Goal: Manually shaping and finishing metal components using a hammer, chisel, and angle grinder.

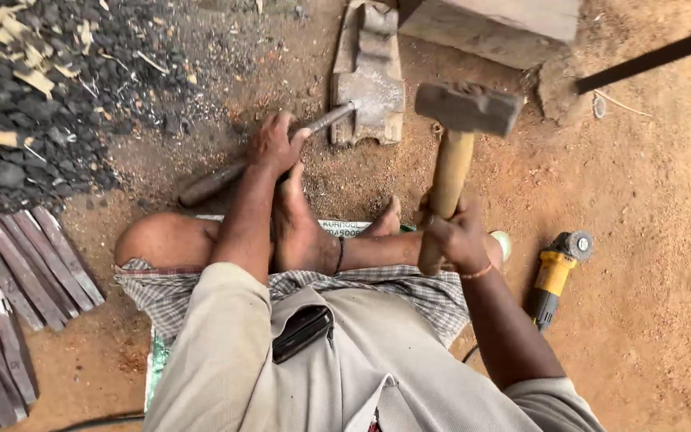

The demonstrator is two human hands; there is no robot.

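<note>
Two bare hands work over the dirt floor: the left hand (275, 144) grips a long metal rod (265, 152) whose tip rests on an iron anvil block (371, 88), while the right hand (456, 236) clasps a wooden-handled sledgehammer (464, 108) raised just beside it.

The left hand (275, 144) is stretched forward and low, its fingers closed in a grip, the forearm bare. The right hand (453, 234) is held nearer the body, fist clenched, the elbow bent.
</note>
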